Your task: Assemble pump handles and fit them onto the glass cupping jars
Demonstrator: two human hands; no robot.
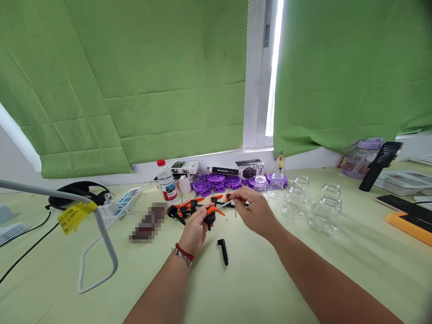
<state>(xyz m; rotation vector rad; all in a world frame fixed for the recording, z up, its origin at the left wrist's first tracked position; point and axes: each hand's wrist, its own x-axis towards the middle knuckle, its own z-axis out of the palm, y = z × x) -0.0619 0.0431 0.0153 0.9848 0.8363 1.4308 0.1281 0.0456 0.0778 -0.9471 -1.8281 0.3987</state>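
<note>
My left hand (194, 231) is closed around a black-and-orange piece (209, 218) that looks like a trigger spray head, its curved orange part pointing right. A thin pale rod or tube (224, 204) runs from near this piece to the pinched fingertips of my right hand (251, 209). Whether the rod is inside the piece cannot be made out. Just below the hands, a black L-shaped part (223, 252) lies on the table. Behind them is a row of similar black-and-orange pieces (191, 206), partly covered by my hands.
Clear jars (326, 216) stand at the right. Purple wheel-like parts (216, 181), a red-capped water bottle (167, 182) and small boxes (249, 168) line the back. A power strip (130, 198) and a bent grey metal tube (108, 243) with a yellow tag are at the left.
</note>
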